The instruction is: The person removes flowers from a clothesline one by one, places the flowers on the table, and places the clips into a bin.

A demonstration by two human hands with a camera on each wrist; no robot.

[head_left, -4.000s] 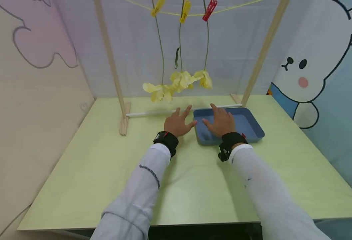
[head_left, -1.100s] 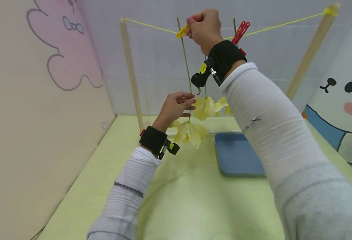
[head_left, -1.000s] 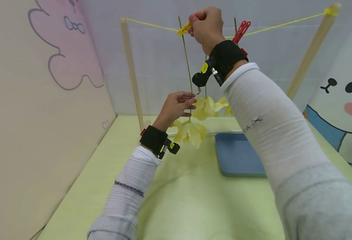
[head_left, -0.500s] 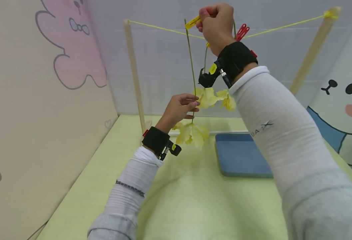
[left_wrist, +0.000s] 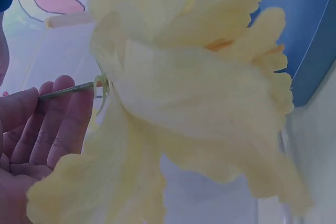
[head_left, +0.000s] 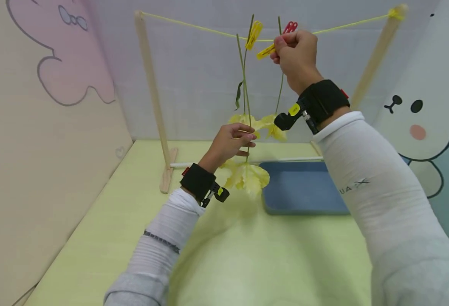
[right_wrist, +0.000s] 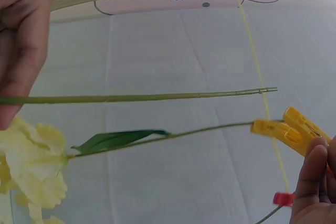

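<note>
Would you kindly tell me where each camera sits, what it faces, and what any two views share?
Head: above the table, looking forward and down at the string, flower and tray; both sleeves and hands show.
Left wrist: under the left hand, facing the flower close up; fingers show.
Right wrist: by the right hand, facing the yellow peg and stems; fingertips show.
Shared: head and right wrist both show the peg.

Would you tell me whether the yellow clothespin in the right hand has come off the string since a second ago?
Yes. The yellow clothespin pinched by the right hand was clipped on the string; now it sits just below it, off the line, beside the red clothespin.
</note>
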